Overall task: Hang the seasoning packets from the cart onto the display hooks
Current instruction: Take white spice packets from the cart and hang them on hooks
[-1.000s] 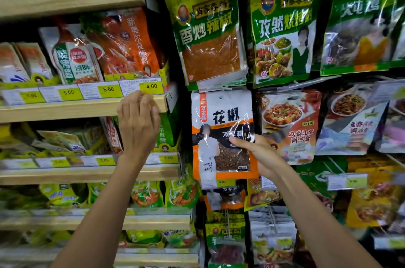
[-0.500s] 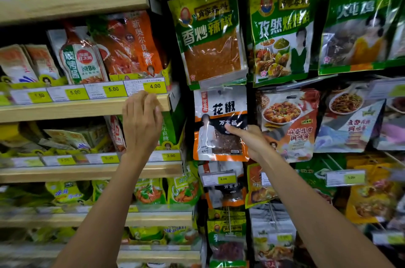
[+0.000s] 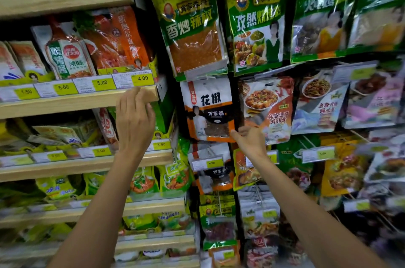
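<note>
Since a second ago the white-and-orange plastic peppercorn packet (image 3: 208, 105) has swung up and back toward the rack, and the right hand (image 3: 252, 142) has slid from its clear window down to its lower right corner. That packet now hangs flat just right of the view's centre, at 11 o'clock from the right hand; its hook is hidden. Thumb and forefinger sit at the corner with the other fingers loosely curled; whether they pinch the film or merely touch it I cannot tell. The left hand (image 3: 134, 120), at 9 o'clock from the packet, lies with nearly straight fingers against the front lip of the pale wooden shelf (image 3: 65, 104) and holds nothing.

To finish this step well, I judge the packet should be eased fully back on its peg, checked for hanging square, then released gently so it does not swing into the red-and-white sauce packet (image 3: 269, 109) at its 3 o'clock.

Counted: two hands; one peppercorn packet in front and a second packet of the same design (image 3: 215, 176) at its 6 o'clock; four green foil packets (image 3: 192, 33) in the row at 12 o'clock; four readable yellow price labels (image 3: 142, 79) along the lip the left hand touches. No cart is in view.
</note>
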{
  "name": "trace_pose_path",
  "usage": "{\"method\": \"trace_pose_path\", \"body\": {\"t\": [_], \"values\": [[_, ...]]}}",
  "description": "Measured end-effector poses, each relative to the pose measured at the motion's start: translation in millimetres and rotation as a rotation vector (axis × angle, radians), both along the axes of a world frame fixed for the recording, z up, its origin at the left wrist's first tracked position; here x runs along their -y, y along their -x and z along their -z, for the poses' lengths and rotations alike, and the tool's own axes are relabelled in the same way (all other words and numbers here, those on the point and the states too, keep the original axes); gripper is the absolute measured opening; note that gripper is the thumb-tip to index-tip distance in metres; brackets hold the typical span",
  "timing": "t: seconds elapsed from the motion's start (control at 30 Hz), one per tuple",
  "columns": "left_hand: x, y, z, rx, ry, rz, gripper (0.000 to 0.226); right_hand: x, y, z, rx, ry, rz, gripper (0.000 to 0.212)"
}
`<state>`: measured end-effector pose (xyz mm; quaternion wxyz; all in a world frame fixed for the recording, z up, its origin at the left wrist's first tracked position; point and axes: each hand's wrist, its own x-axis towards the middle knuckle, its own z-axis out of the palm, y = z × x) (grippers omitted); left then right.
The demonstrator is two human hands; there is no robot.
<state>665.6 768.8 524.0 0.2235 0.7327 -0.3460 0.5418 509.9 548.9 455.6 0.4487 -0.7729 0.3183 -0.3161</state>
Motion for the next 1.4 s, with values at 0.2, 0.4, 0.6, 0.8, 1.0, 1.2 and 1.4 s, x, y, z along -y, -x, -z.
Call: {"method": "trace_pose_path", "body": {"t": [0.2,0.4,0.6,0.8,1.0,1.2,1.4], "values": [[40.9,63.5,58.4,-0.205,-0.071,0.2,0.029,9.5,88.4,43.3,0.01,-0.075,0.019,0.023],[124.6,179.1,156.9,-0.979,-0.142,0.56,0.023,29.8,218.1,116.3,0.043,-0.289,0.2,0.023],[213.4,312.9,235.7,-1.515,-0.285,0.712,0.025,54.1,370.0,178.9,-0.073,-0.358,0.485,0.026],[282.5,444.4,299.0,-1.677,-0.583,0.786,0.021,76.3,499.7,225.4,-0.209,-0.476,0.656,0.021],[360.3,517.1,312.2,-1.705,-0.784,0.864,0.022,123.9,576.1,244.3,-0.229,-0.504,0.799,0.015],[458.3,550.1,306.0,-1.628,-0.893,0.898,0.019,184.4,610.7,255.3,-0.166,-0.553,0.96,0.02],[556.4,575.1,313.2,-1.503,-1.08,1.01,0.021,246.4,633.8,271.2,-0.106,-0.604,1.118,0.014]]}}
